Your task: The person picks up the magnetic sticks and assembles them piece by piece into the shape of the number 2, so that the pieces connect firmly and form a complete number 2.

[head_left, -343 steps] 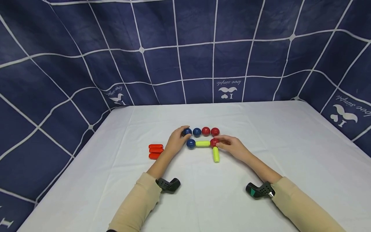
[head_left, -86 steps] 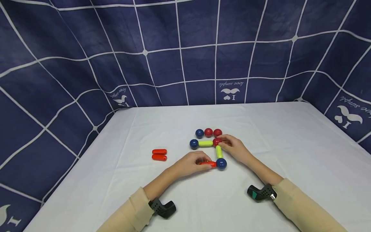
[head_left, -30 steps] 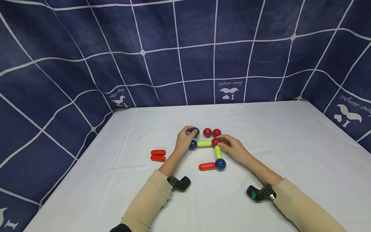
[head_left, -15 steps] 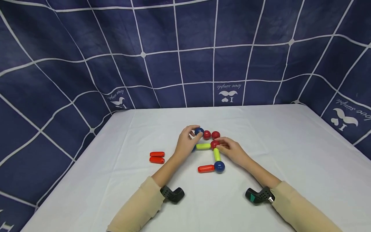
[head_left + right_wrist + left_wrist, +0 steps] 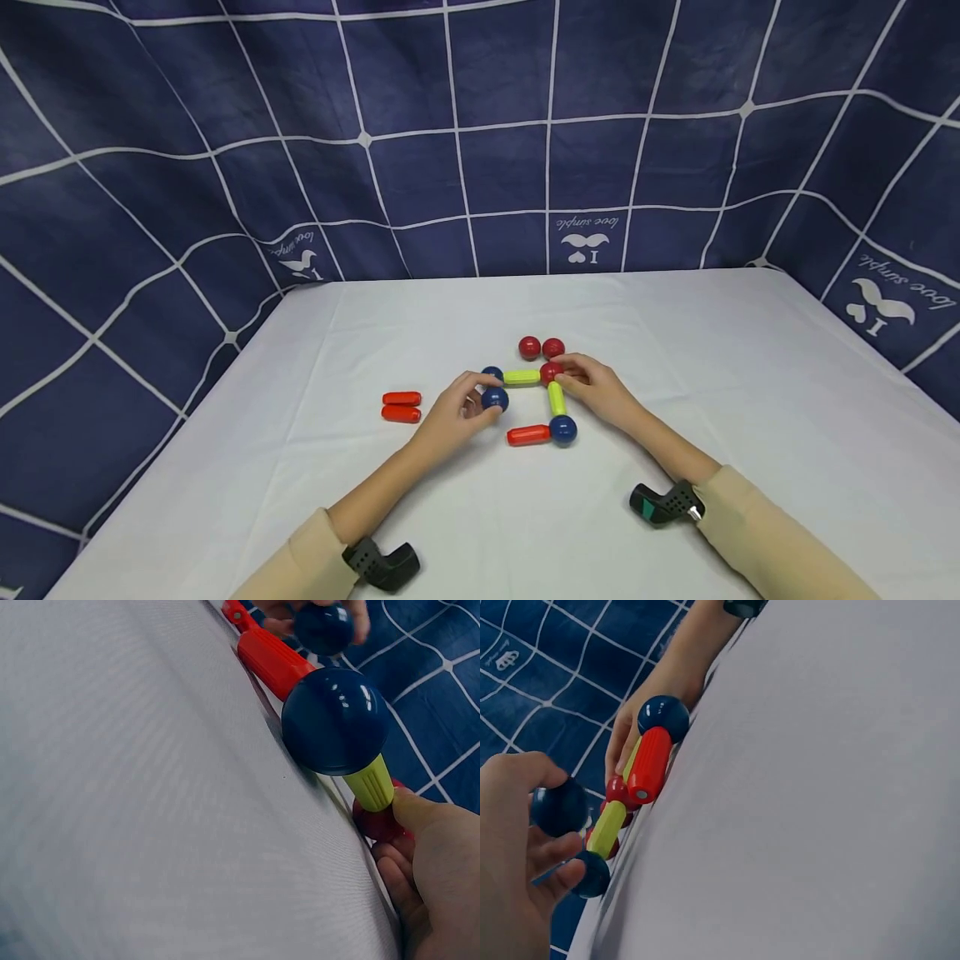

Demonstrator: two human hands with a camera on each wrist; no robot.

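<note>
Head view shows, on the table [image 5: 675,358], a seemingly half-made chain [image 5: 557,400], the right hand [image 5: 600,390] pinching its corner ball [image 5: 550,372], the left hand [image 5: 450,418] holding a blue ball [image 5: 495,401] near it, two red rods [image 5: 401,413] and two red balls [image 5: 529,347] lying loose, while only left wrist view shows the grey end disc [image 5: 642,794] of the joined rod [image 5: 651,761].

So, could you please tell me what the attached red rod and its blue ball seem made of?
Red rod: likely moulded plastic, slightly shiny, with regular ridges; the grey disc at its end may be metal. Blue ball: probably glossy plastic, given its sharp highlights; painted wood is possible.
</note>
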